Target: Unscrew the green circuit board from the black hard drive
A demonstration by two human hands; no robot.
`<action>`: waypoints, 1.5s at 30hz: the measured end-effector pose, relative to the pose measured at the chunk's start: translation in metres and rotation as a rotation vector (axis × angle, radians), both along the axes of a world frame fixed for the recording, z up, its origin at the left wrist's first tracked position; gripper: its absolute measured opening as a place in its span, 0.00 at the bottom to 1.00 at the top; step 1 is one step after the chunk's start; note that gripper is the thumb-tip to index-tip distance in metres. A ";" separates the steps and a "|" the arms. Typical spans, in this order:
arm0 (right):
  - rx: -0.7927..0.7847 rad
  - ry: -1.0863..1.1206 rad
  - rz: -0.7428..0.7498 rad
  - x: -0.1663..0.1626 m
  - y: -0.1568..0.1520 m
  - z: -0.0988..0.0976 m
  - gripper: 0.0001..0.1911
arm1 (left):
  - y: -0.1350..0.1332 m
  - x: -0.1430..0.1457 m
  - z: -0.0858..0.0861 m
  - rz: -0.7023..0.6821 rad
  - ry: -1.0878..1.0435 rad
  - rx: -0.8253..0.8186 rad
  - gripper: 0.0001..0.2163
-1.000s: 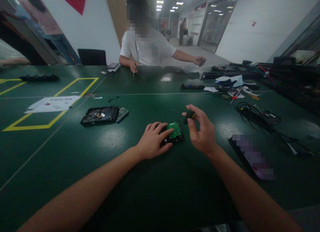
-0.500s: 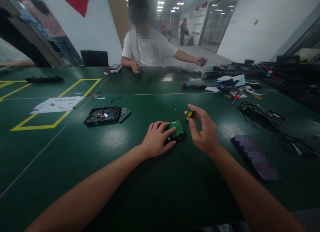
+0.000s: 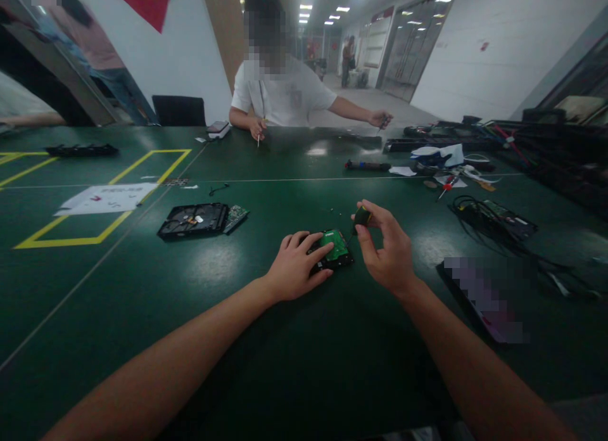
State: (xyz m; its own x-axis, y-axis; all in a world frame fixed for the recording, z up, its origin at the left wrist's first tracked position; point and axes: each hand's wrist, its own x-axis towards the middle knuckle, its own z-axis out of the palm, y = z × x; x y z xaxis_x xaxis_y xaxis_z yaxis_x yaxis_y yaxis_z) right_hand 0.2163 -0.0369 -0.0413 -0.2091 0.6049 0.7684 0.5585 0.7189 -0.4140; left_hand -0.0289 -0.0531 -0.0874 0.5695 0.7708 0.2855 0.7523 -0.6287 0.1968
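Observation:
A hard drive (image 3: 335, 244) with a green circuit board facing up lies flat on the green table. My left hand (image 3: 297, 267) grips it from the left, fingers over the board side and thumb along the near edge, hiding its left part. Just right of the drive, my right hand (image 3: 387, 248) pinches the black and yellow handle of a screwdriver (image 3: 362, 218) between thumb and fingers. The handle is tilted and its thin shaft points down toward the drive's right edge; the tip is too small to make out. Tiny screws (image 3: 332, 210) lie beyond the drive.
An opened hard drive (image 3: 194, 221) and a loose circuit board (image 3: 235, 218) sit to the left. A phone-like slab (image 3: 479, 301) and black cables (image 3: 494, 229) lie to the right. Across the table (image 3: 228, 339), a person in white (image 3: 289, 95) holds a thin tool.
The screwdriver handle has turned in my right fingers, and its yellow marks show less now. My left hand stays on the hard drive. The whole view has shifted very slightly.

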 end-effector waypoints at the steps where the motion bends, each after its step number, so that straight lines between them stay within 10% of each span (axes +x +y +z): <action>1: 0.015 0.005 -0.002 -0.001 -0.001 0.001 0.31 | 0.000 0.000 0.000 0.001 -0.002 0.000 0.29; 45: 0.069 0.025 -0.039 -0.002 -0.002 0.003 0.30 | 0.001 -0.002 -0.002 -0.007 -0.026 -0.003 0.30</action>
State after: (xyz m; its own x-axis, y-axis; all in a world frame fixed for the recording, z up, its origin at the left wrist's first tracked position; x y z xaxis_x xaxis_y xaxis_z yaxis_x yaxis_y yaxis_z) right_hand 0.2145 -0.0387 -0.0384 -0.1665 0.5576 0.8133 0.5766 0.7241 -0.3784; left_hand -0.0307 -0.0524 -0.0896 0.5670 0.7680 0.2979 0.7427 -0.6330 0.2183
